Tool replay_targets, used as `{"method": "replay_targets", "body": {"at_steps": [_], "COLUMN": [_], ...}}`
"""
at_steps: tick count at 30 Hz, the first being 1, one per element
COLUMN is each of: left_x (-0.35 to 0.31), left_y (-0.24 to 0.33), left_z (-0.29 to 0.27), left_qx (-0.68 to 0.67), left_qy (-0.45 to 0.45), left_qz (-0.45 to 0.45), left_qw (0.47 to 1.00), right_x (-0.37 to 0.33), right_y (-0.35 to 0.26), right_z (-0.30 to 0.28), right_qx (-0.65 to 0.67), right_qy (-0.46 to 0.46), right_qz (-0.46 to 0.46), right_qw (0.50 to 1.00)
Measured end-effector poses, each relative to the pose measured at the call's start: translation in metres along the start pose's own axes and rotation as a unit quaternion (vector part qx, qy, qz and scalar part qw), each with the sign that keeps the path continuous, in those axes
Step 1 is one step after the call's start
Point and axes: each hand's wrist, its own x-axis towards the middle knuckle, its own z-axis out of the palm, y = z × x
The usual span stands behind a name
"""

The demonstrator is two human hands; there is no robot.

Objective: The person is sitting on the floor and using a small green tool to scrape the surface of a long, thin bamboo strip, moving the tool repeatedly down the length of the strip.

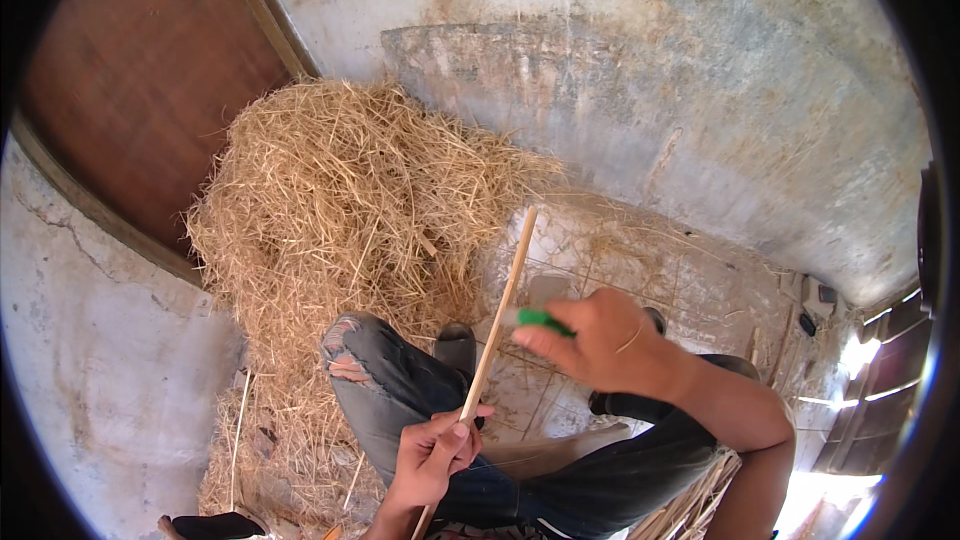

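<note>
- Clearly, in the head view, the straw heap [340, 190] is the landmark: the pale wooden strip [503, 300] slants upward just right of its lower part, its top end free in the air.
- Right of the heap and nearer the body, the left hand [435, 455] is closed around the strip's lower part, thumb along it, probably low so that the upper length remains within the other hand's reach.
- Farther right of the heap, the right hand [605, 335] grips a green-handled tool [546, 322], pointed toward the strip; the tool's tip is blurred, so contact cannot be told.
- The bent left leg [370, 370], just below the heap, and the right leg [620, 480], well to its right, frame the work; the strip's lower end runs back toward the body, which likely steadies it.
- Behind and right of the heap, the stained wall [650, 60] bounds the far side; straw-littered floor [690, 285] lies between it and the right hand, giving that arm sideways room.
- The heap itself limits leftward swing at low height.
</note>
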Motion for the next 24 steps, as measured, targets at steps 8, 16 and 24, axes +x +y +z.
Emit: {"method": "replay_targets", "body": {"at_steps": [8, 16, 24], "left_x": [0.007, -0.016, 0.013], "left_y": [-0.012, -0.017, -0.028], "left_z": [0.001, 0.001, -0.015], "left_qx": [0.005, 0.006, -0.030], "left_qy": [0.025, -0.016, 0.032], "left_qz": [-0.025, -0.040, -0.036], "left_qw": [0.999, 0.999, 0.998], "right_x": [0.008, 0.047, 0.012], "right_y": [0.036, 0.143, 0.023], "right_z": [0.031, -0.040, 0.027], "right_qx": [-0.091, -0.103, -0.038], "right_qy": [-0.010, 0.153, -0.013], "right_qz": [-0.019, 0.233, -0.004], "right_qw": [0.996, 0.955, 0.999]}}
